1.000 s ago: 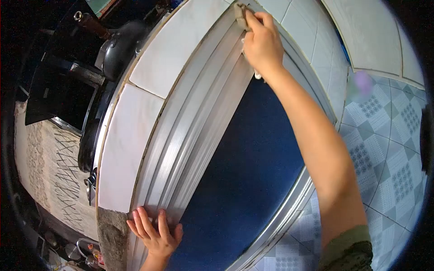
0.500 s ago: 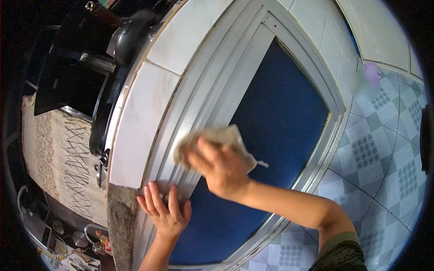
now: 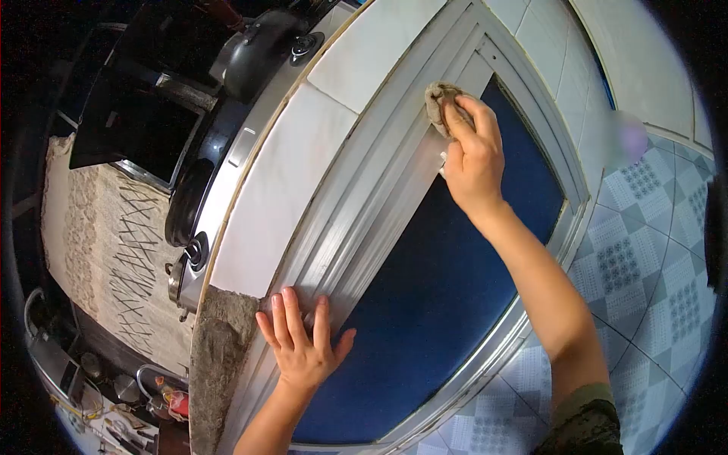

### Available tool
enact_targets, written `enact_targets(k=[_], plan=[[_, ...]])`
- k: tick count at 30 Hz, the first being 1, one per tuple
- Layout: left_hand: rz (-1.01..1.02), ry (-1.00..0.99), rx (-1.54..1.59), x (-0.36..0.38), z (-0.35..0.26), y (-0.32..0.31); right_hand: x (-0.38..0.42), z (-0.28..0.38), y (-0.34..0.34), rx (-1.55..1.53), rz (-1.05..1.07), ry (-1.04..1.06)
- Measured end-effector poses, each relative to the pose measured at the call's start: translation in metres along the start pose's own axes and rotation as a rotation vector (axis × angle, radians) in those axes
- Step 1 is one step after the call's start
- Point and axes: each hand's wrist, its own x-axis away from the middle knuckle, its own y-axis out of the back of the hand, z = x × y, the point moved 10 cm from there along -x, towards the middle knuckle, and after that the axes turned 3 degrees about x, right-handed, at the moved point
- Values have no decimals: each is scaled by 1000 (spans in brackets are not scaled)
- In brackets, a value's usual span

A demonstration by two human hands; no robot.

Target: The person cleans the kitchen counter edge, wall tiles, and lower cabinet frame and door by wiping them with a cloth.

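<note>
My right hand (image 3: pixel 474 155) grips a crumpled greyish-beige cloth (image 3: pixel 438 106) and presses it on the silver metal frame (image 3: pixel 356 227) near its upper end. Inside that frame sits a dark blue panel (image 3: pixel 440 273). Lower down, my left hand (image 3: pixel 307 345) lies with fingers spread on the frame, close to the rough grey cement corner (image 3: pixel 224 356). It holds nothing. Part of the cloth is hidden behind my right fingers.
White tiles (image 3: pixel 292 182) border the frame. Beyond them stand a gas stove (image 3: pixel 246 144) with a black knob (image 3: pixel 199 250) and a patterned cloth (image 3: pixel 114 258). Utensils (image 3: pixel 125 425) fill the lower left. Patterned floor tiles (image 3: pixel 622 265) lie on the right, near a blurred purple object (image 3: pixel 632 140).
My right hand has moved with the cloth up along the frame, and the cloth looks more bunched. My left hand stays on the frame. The view has shifted slightly.
</note>
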Motion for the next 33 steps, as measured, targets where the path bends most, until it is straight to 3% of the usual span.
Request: enact_targets(k=[4,6,9,11,15,21,27,33], plan=[[-9,-9,-42,1,-1,-2,25,36,5,-38,46,-15],[-9,-10,-54,2,-2,-2,59,67,0,-59,197,-11],[-4,-20,-89,1,-2,-3,105,121,4,-177,316,228],[-11,-11,-106,3,-1,-3,106,130,13,-236,205,336],[5,-21,-148,3,-2,-4,85,107,11,-228,243,441],[27,-43,-152,0,-5,-3,36,28,7,-192,124,348],[58,-35,-178,3,-3,-5,-26,-75,0,-20,32,47],[59,-32,-202,3,-5,-7,-32,-87,-4,123,74,19]])
